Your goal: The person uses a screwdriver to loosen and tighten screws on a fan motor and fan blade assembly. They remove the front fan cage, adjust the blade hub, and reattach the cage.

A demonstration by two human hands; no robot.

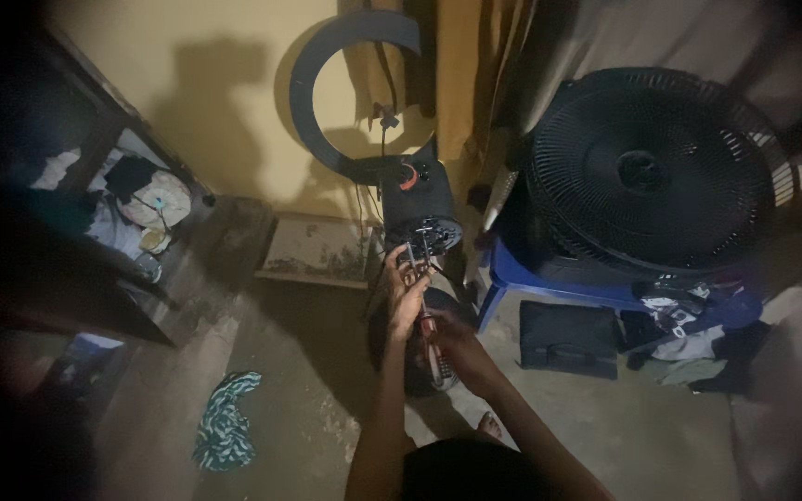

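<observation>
The round black mount [433,232] under the ring light [350,93] sits just above my left hand [406,283], whose fingers curl around the metal stem beneath it. My right hand [452,343], lower, grips a red-handled screwdriver [431,343] pointing up along that stem. A black fan [647,172] rests on a blue stool [549,278] to the right.

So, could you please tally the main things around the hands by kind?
Fans: 1
Ring lights: 1
Stools: 1
Bags: 1
Cloths on floor: 1
Screwdrivers: 1
Total: 6
</observation>
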